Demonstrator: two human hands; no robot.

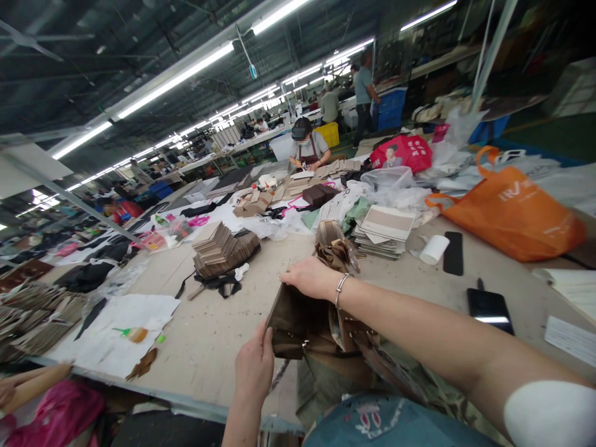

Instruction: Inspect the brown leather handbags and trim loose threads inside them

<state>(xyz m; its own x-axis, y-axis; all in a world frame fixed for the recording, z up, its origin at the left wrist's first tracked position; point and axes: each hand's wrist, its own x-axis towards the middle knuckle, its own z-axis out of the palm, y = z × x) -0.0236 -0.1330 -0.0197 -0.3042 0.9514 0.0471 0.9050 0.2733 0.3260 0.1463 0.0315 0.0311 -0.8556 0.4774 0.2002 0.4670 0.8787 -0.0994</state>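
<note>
A brown bag point(297, 323) is held at the table's near edge, its dark open side facing me. My left hand point(254, 362) pinches the left rim, thumb against the brown material. On the far rim, my right hand point(311, 277) is closed, fingers bent over the edge; a silver bangle is on that wrist. Folds of brown material point(334, 245) stand just beyond the right hand. Below the bag, more brown-green material hangs over my blue apron point(367, 425). The inside of the bag is mostly in shadow.
Stacked brown pieces point(223, 248) lie ahead left. A glue bottle point(135, 334) rests on white paper. To the right are a stack of flat sheets point(385, 226), a white roll point(434, 249), a phone point(490, 309) and an orange bag point(516, 214). A co-worker's arm point(35, 382) shows at lower left.
</note>
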